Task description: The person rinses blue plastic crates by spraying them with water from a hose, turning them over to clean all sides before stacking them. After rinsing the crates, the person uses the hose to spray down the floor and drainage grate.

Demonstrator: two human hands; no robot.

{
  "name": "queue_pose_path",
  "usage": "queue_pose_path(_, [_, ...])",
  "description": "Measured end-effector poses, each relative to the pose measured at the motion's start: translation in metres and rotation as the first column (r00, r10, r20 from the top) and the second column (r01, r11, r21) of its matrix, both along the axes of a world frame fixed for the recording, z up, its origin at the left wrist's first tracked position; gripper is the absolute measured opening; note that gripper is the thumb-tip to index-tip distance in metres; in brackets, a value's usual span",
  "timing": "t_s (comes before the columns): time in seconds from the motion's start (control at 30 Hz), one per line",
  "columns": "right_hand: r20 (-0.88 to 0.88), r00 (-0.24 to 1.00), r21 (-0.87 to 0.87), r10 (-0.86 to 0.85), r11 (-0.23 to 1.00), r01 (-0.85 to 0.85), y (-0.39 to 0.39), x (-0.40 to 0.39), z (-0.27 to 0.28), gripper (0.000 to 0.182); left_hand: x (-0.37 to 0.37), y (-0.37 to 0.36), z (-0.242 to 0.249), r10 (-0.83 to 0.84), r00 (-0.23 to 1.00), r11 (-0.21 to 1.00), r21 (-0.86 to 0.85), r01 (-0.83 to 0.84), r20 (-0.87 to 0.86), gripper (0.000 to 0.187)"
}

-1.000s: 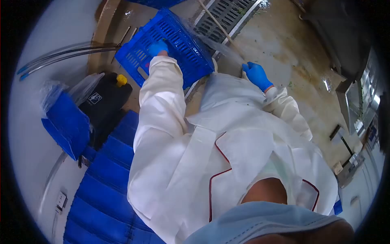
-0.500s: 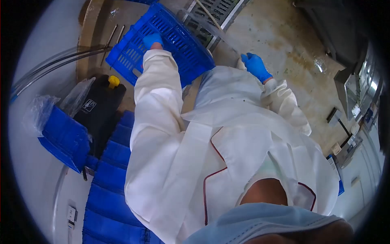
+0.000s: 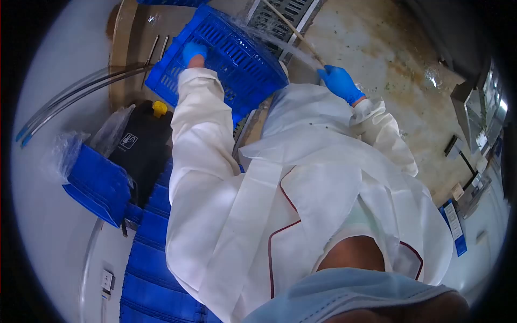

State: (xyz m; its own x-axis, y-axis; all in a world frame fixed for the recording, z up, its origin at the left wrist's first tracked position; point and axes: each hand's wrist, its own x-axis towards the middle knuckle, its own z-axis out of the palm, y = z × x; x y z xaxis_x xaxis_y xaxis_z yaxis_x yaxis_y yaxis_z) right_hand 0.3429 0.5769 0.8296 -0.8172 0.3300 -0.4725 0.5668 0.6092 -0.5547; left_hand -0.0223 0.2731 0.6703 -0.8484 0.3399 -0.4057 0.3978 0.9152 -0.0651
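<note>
My left hand [image 3: 194,52], in a blue glove, is closed on the side of a blue plastic crate [image 3: 247,59], which is tilted. The crate has slotted walls and looks wet. In another blue glove, my right hand [image 3: 340,83] is closed at the near end of a spray of water [image 3: 301,55] that runs toward the crate. A thin pale stick [image 3: 286,24] reaches down to the fingers of this hand. What the fingers wrap round is hidden.
A floor grate [image 3: 274,24] lies beyond the crate. Stacked blue crates [image 3: 156,258] and a black container with a yellow cap [image 3: 160,109] stand at the left. Hoses [image 3: 81,91] curve along the left wall. A black-headed tool [image 3: 451,146] is at the right.
The crate and my left hand have shifted slightly, with the crate turned a little. My right hand has turned, and the spray now shows more clearly. The whole view has moved slightly.
</note>
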Motion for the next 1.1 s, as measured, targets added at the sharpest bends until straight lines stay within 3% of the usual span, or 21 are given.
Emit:
queue_pose_path(0.1, [0.075, 0.996, -0.068, -0.046, 0.996, 0.051, 0.006, 0.011, -0.005, 0.04, 0.036, 0.008, 0.004, -0.123, 0.992, 0.989, -0.086, 0.122, -0.015, 0.021])
queue_pose_path(0.13, [0.059, 0.996, -0.056, -0.064, 0.996, 0.068, 0.007, 0.015, -0.007, 0.039, 0.041, 0.01, 0.006, -0.052, 0.997, 0.998, -0.048, 0.05, -0.051, 0.019])
queue_pose_path(0.33, [0.036, 0.997, -0.047, -0.061, 0.997, 0.063, 0.003, 0.022, -0.004, 0.036, 0.051, 0.027, 0.03, 0.032, 0.994, 0.987, 0.159, -0.015, -0.102, 0.016])
queue_pose_path(0.4, [-0.051, 0.999, -0.024, 0.016, 1.0, -0.017, -0.003, 0.021, -0.006, 0.035, 0.048, 0.035, 0.035, 0.101, 0.993, 0.99, 0.108, -0.094, -0.059, 0.018])
queue_pose_path(0.53, [-0.033, 0.996, 0.038, 0.077, 0.996, -0.076, -0.008, 0.01, 0.007, 0.035, 0.04, 0.04, 0.034, 0.194, 0.981, 0.981, 0.004, -0.194, 0.029, 0.024])
queue_pose_path(0.63, [-0.07, 0.997, 0.052, 0.038, 0.998, -0.034, -0.003, 0.009, 0.007, 0.035, 0.008, 0.011, 0.02, 0.088, 0.991, 0.993, -0.087, -0.08, 0.103, 0.03])
queue_pose_path(0.7, [-0.013, 1.0, 0.027, -0.005, 1.0, 0.005, 0.005, 0.013, 0.005, 0.035, -0.012, 0.003, 0.056, 0.16, 0.983, 0.986, 0.03, -0.163, 0.096, 0.028])
queue_pose_path(0.77, [0.02, 1.0, -0.014, 0.02, 1.0, -0.02, 0.01, 0.017, 0.003, 0.035, -0.056, -0.002, 0.071, 0.007, 0.996, 0.971, -0.238, 0.013, 0.085, 0.029])
queue_pose_path(0.8, [0.035, 0.999, -0.036, 0.033, 0.999, -0.032, 0.01, 0.018, 0.001, 0.035, -0.059, -0.003, 0.074, 0.141, 0.981, 0.917, 0.355, -0.181, 0.137, 0.027])
queue_pose_path(0.83, [0.033, 0.997, -0.024, 0.07, 0.997, -0.069, 0.007, 0.018, -0.002, 0.036, -0.061, 0.001, 0.081, 0.209, 0.944, 0.501, 0.802, -0.327, 0.254, 0.025])
queue_pose_path(0.9, [0.033, 0.991, 0.008, 0.131, 0.991, -0.131, -0.002, 0.018, -0.01, 0.036, -0.03, 0.07, 0.155, 0.117, 0.934, 0.279, 0.892, -0.356, 0.336, 0.02])
queue_pose_path(0.97, [0.016, 0.999, 0.011, 0.032, 0.999, -0.033, -0.001, 0.002, 0.003, 0.037, -0.018, 0.104, 0.178, 0.089, 0.957, 0.372, 0.882, -0.289, 0.276, 0.017])
queue_pose_path(1.03, [0.008, 1.0, 0.023, 0.011, 1.0, -0.011, 0.001, -0.002, 0.006, 0.038, -0.024, 0.116, 0.16, 0.075, 0.996, 0.729, 0.678, -0.094, 0.057, 0.017])
queue_pose_path(1.07, [0.009, 0.999, 0.034, 0.035, 0.999, -0.036, 0.003, -0.002, 0.003, 0.037, -0.023, 0.118, 0.135, -0.029, 0.995, 0.855, 0.514, 0.074, -0.095, 0.021])
queue_pose_path(1.1, [0.008, 0.998, 0.046, 0.058, 0.997, -0.058, 0.003, -0.002, 0.001, 0.037, -0.015, 0.121, 0.11, -0.131, 0.984, 0.832, 0.527, 0.176, -0.122, 0.022])
